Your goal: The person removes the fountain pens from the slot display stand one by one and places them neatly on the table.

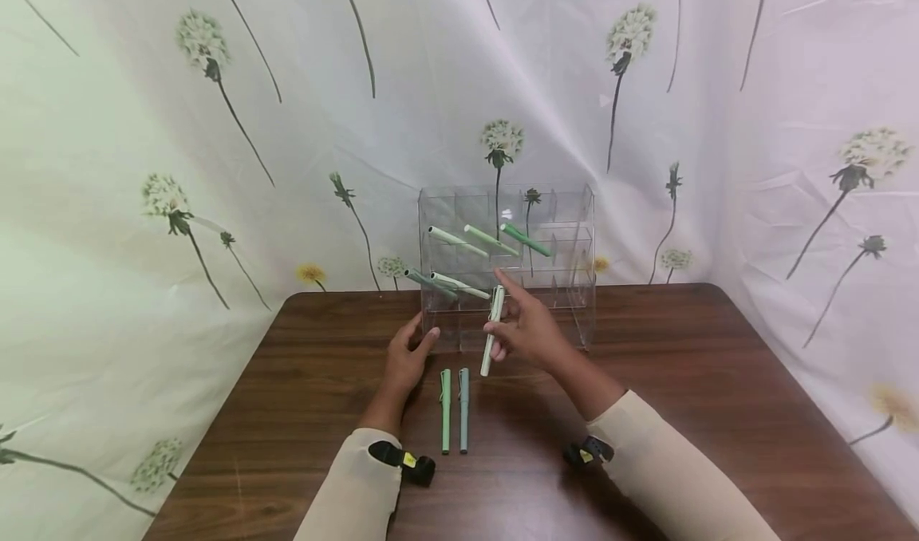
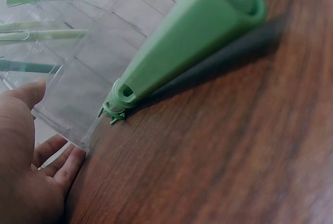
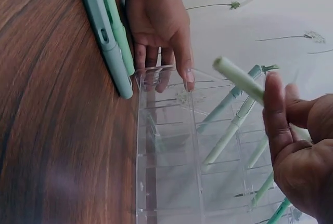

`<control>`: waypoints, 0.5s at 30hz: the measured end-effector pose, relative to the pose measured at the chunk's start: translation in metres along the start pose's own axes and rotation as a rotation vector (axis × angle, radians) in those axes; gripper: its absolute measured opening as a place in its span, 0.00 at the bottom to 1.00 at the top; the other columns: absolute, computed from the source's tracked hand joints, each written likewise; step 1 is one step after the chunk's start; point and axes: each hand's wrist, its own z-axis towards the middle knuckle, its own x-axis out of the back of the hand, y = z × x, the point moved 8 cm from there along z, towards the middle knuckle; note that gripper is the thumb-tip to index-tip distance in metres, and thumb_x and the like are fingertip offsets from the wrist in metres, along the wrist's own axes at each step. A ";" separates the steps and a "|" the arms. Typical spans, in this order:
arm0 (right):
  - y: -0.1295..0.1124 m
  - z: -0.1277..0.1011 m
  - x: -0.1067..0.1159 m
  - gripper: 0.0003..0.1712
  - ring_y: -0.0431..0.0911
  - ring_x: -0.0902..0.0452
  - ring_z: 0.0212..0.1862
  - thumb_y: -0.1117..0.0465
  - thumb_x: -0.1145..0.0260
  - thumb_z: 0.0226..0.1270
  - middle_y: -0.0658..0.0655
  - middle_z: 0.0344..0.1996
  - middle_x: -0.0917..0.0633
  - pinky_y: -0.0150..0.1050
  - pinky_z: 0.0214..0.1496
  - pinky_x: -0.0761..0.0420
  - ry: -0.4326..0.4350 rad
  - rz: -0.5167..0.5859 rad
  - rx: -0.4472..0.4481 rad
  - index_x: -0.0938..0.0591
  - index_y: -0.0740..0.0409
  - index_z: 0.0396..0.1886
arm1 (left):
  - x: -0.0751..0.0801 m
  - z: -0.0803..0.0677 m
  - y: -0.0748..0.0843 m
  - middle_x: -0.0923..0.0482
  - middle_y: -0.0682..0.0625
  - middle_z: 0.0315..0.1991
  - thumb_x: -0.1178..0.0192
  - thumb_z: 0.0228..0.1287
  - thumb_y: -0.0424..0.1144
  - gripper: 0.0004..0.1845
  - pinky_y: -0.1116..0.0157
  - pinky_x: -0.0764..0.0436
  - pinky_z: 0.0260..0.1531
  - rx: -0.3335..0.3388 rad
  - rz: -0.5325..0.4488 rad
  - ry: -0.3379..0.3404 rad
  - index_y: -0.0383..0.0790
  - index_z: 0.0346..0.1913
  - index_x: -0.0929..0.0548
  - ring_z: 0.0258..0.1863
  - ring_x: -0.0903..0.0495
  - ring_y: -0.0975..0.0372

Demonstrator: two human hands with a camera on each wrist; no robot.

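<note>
From my remote seat, the clear acrylic compartment organizer (image 1: 574,286) stands at the back of the brown wooden table (image 1: 718,413), before the flower-printed cloth backdrop (image 1: 143,126). Five pens lie slanted in its left compartments. My left hand (image 1: 405,361) touches its front left corner; my right hand (image 1: 527,329) holds a pale green pen (image 1: 491,329) before it. Two green pens (image 1: 454,409) lie side by side on the table between my forearms.
</note>
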 end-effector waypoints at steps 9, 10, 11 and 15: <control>0.010 -0.001 0.001 0.51 0.50 0.16 0.19 0.73 0.28 0.74 0.61 0.35 0.16 0.50 0.23 0.11 0.015 0.053 -0.019 0.42 0.44 0.87 | 0.001 0.000 0.000 0.31 0.36 0.81 0.34 0.81 0.52 0.36 0.39 0.30 0.78 0.019 0.010 0.003 0.48 0.84 0.30 0.80 0.30 0.41; 0.011 -0.002 0.002 0.48 0.49 0.16 0.19 0.73 0.28 0.74 0.60 0.34 0.17 0.51 0.23 0.12 0.017 0.058 -0.020 0.41 0.46 0.85 | 0.001 0.000 0.000 0.31 0.36 0.81 0.34 0.81 0.52 0.35 0.39 0.30 0.78 0.020 0.012 0.003 0.48 0.84 0.30 0.80 0.30 0.41; 0.013 -0.002 0.002 0.46 0.49 0.16 0.18 0.73 0.27 0.73 0.59 0.33 0.18 0.51 0.23 0.12 0.018 0.061 -0.021 0.39 0.48 0.83 | 0.000 0.000 -0.001 0.32 0.36 0.81 0.34 0.81 0.53 0.36 0.39 0.30 0.78 0.021 0.015 0.003 0.49 0.84 0.30 0.80 0.30 0.42; 0.019 -0.005 0.001 0.45 0.48 0.16 0.18 0.71 0.24 0.70 0.57 0.31 0.18 0.51 0.23 0.12 0.015 0.041 -0.036 0.35 0.50 0.80 | 0.000 0.000 -0.002 0.31 0.36 0.81 0.34 0.81 0.52 0.35 0.39 0.30 0.78 0.025 0.011 0.000 0.49 0.84 0.30 0.80 0.30 0.42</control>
